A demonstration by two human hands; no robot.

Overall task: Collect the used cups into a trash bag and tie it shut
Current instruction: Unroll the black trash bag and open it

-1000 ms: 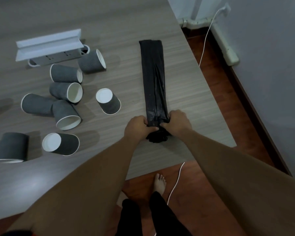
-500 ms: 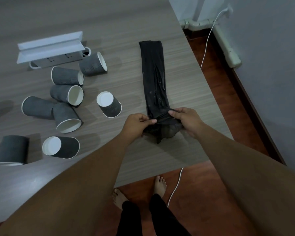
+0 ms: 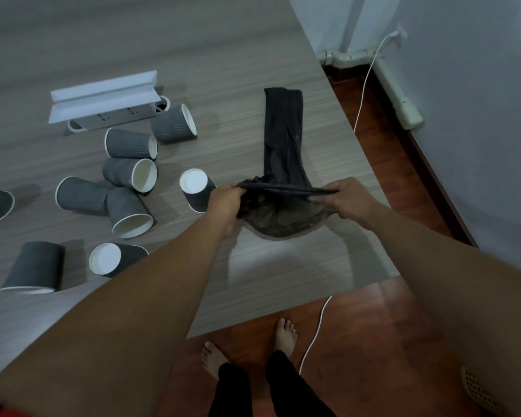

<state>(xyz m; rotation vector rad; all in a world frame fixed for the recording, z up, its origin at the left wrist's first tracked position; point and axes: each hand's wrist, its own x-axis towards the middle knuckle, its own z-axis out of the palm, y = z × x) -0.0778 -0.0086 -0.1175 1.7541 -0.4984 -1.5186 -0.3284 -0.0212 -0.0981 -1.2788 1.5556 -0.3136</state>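
A black trash bag (image 3: 283, 136) lies as a long folded strip on the grey table (image 3: 223, 55). Its near end is lifted and spread wide between my hands. My left hand (image 3: 227, 203) grips the left side of the bag's mouth, and my right hand (image 3: 348, 198) pinches the right side. Several grey paper cups lie tipped over to the left: one (image 3: 194, 188) right beside my left hand, one (image 3: 130, 209) with its white inside showing, one (image 3: 112, 260) partly hidden by my left forearm.
A white pop-up socket box (image 3: 106, 100) stands open behind the cups. The table's right edge and near corner are close to my hands. A white cable (image 3: 313, 335) runs over the wooden floor by my bare feet. The wall is to the right.
My hands have moved apart, stretching the bag's near end from a narrow bunch into a wide opening, and lifted it off the table. The cups have not moved.
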